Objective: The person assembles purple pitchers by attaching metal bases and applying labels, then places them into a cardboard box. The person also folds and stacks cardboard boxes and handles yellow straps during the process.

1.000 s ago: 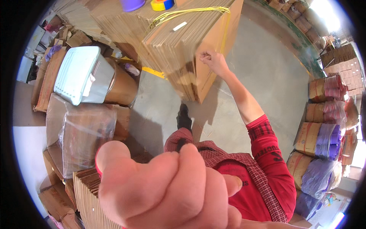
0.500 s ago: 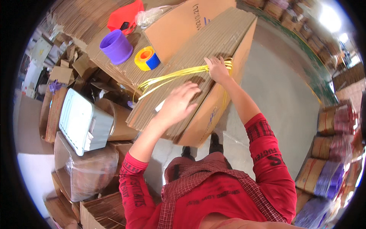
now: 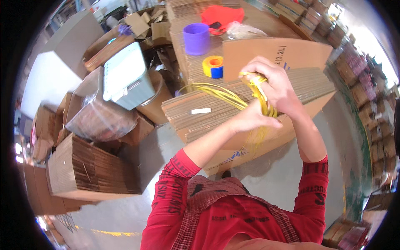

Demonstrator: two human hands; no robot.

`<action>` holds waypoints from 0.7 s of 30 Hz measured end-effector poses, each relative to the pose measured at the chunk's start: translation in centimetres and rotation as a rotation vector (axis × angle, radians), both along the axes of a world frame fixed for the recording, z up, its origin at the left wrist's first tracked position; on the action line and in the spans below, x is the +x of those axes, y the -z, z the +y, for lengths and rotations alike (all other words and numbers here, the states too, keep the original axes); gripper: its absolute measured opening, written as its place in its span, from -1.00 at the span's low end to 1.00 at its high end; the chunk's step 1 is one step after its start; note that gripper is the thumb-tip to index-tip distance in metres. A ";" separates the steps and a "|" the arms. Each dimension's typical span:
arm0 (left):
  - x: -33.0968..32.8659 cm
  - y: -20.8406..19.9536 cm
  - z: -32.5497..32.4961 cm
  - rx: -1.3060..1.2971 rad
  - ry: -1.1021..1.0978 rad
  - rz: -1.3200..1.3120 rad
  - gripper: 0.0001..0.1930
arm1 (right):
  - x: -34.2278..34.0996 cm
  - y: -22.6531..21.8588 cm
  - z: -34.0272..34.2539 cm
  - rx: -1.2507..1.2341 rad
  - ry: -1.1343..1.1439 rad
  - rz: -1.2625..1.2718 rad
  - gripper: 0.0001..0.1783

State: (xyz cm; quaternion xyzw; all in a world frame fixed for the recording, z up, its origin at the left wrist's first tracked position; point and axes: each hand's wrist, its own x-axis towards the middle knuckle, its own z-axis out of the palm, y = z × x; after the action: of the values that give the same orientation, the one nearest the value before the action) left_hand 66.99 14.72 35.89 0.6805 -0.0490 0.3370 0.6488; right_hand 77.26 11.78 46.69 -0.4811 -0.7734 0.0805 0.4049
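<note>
A bundle of thin yellow strapping bands (image 3: pixel 216 92) runs over a stack of flattened cardboard boxes (image 3: pixel 183 109), seen edge-on, and gathers between my hands. My right hand (image 3: pixel 277 85) is closed round the upper part of the looped bands. Just below it, my left hand (image 3: pixel 252 118) grips the same bundle; its thumb sticks out to the right, while its other fingers are partly hidden by the bands. Loose band ends hang down the stack's near side. A small white strip (image 3: pixel 201 111) lies on the stack, left of my hands.
Beyond the stack, a purple ring-shaped roll (image 3: pixel 196 39), a yellow-and-blue tape roll (image 3: pixel 213 66) and a red cloth or bag (image 3: pixel 223 18) rest on more cardboard. An upright brown panel (image 3: pixel 266 54) stands behind my hands. Left are a grey-blue bin (image 3: pixel 129 79) and more cardboard (image 3: pixel 89 171).
My right hand has lifted off the stack with the bands gathered in a loop. My left hand, open before, has come right onto the bands. The whole view has turned.
</note>
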 end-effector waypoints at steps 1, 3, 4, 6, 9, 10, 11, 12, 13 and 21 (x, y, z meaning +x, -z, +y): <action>-1.3 -0.4 -0.7 -0.170 0.031 0.119 -0.30 | -1.5 -0.6 0.0 0.008 -0.031 -0.013 -0.80; -4.9 -1.2 -2.5 -0.477 0.187 0.301 -0.48 | -3.0 -2.9 1.4 0.085 -0.039 -0.103 -0.79; -7.7 -1.6 -3.3 -0.439 -0.057 0.269 -0.74 | -3.6 -3.8 1.9 0.149 -0.081 -0.157 -0.78; -16.0 -3.0 -2.5 -0.535 -0.429 0.509 -0.76 | -5.2 -6.1 2.8 -0.071 0.096 -0.189 -0.67; -28.6 -5.4 0.0 -0.283 -0.732 0.533 -0.71 | -11.8 -5.2 1.8 0.004 -0.203 -0.226 -0.36; -32.3 -5.9 0.8 -0.267 -0.811 0.616 -0.71 | -15.4 -4.2 1.0 0.234 -0.202 -0.266 -0.39; -35.3 -6.1 1.0 -0.207 -0.794 0.722 -0.71 | -19.0 -2.6 0.3 0.398 -0.239 -0.438 -0.42; -38.5 -6.5 0.9 -0.130 -0.811 0.782 -0.70 | -22.9 -2.0 -0.3 0.486 -0.285 -0.654 -0.35; -40.4 -5.8 -0.4 -0.032 -0.879 0.699 -0.65 | -27.7 0.6 0.7 0.541 -0.391 -0.601 -0.43; -55.1 -3.4 -10.8 -0.331 -1.221 0.386 -0.47 | -49.1 6.4 2.5 -0.675 -0.856 0.582 -0.76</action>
State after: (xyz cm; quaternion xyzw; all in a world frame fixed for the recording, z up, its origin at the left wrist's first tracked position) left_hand 11.93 3.89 39.32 0.5255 0.5152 0.5195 0.4342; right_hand 28.19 14.33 40.30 -0.1880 -0.6876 0.6041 0.3563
